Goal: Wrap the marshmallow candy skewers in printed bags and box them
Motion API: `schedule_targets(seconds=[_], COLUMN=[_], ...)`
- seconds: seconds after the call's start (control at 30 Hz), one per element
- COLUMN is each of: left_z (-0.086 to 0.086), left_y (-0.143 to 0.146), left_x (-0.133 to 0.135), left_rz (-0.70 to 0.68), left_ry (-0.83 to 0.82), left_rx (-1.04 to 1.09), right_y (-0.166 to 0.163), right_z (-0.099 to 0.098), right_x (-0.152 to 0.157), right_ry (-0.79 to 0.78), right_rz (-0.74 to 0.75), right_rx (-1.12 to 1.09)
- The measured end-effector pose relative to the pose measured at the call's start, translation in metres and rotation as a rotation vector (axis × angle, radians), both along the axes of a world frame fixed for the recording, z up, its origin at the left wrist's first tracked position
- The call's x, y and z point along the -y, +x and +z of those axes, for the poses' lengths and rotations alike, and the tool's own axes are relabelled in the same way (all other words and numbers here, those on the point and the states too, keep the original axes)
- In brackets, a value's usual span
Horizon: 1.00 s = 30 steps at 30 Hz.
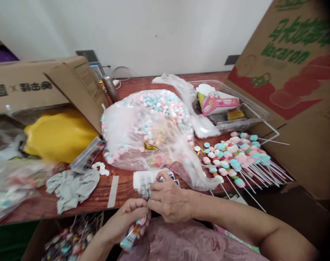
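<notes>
My left hand [129, 217] is closed around a marshmallow skewer in a clear printed wrapper [132, 233], which slants down over my lap. Right against its fingertips, my right hand [167, 197] is curled with thumb and fingers together; what it pinches is hidden. Under and behind the right hand lies a stack of clear printed wrappers [139, 179] at the table's front edge. Further back sits a large open plastic bag of pink, blue and white marshmallows [162, 103]. On the right, marshmallow skewers [235, 156] lie in a pile with their white sticks pointing toward me.
A clear plastic bin [252, 119] holds a pink box and packets. Cardboard boxes stand at the left [80, 83] and right [295, 72]. A yellow bag [58, 134] and a grey cloth [72, 186] lie left. Below the table edge, a box holds wrapped skewers [69, 239].
</notes>
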<state>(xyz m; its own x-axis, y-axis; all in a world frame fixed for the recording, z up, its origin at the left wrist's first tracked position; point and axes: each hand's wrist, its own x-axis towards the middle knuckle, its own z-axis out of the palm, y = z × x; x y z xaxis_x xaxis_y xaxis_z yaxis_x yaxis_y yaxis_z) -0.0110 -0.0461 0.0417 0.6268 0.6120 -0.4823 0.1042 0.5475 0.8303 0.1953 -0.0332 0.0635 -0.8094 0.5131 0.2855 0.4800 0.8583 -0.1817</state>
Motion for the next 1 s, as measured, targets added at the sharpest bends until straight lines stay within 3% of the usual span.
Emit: schedule_targets(seconds=[0.13,0.23,0.3,0.37,0.43,0.47,0.5,0.6,0.77,0.9,1.0], left_z=[0.005,0.007,0.007,0.007,0.006,0.006,0.006,0.006,-0.004,-0.012,-0.004], left_y=[0.019,0.027,0.028,0.027,0.028,0.030,0.033,0.042,0.042,0.028,0.025], left_x=[0.001,0.004,0.007,0.009,0.011,0.011,0.011,0.010,0.015,0.021,0.019], left_rz=[0.046,0.100,0.204,0.377,0.535,0.593,0.629,0.645,0.520,0.522,0.564], left_ry=[0.716,0.882,0.815,0.627,0.377,0.269,0.185,0.082,0.027,-0.028,-0.107], left_rx=[-0.302,-0.311,-0.313,-0.298,-0.255,-0.222,-0.186,-0.104,-0.044,0.004,0.098], right_y=[0.000,0.027,0.066,0.115,0.159,0.174,0.185,0.190,0.176,0.185,0.185], right_z=[-0.006,0.013,0.032,0.045,0.046,0.041,0.035,0.009,-0.018,-0.016,-0.003], right_x=[0.015,0.024,0.020,0.005,-0.017,-0.029,-0.041,-0.068,-0.092,-0.095,-0.081], right_ry=[-0.096,-0.029,0.029,0.057,-0.010,-0.118,-0.161,-0.222,-0.294,-0.244,-0.151], right_rz=[-0.277,-0.311,-0.307,-0.498,-0.804,-0.917,-0.945,-0.943,-0.930,-0.931,-0.974], right_rx=[0.046,-0.130,-0.324,-0.381,-0.212,-0.064,-0.015,0.051,0.001,-0.227,-0.438])
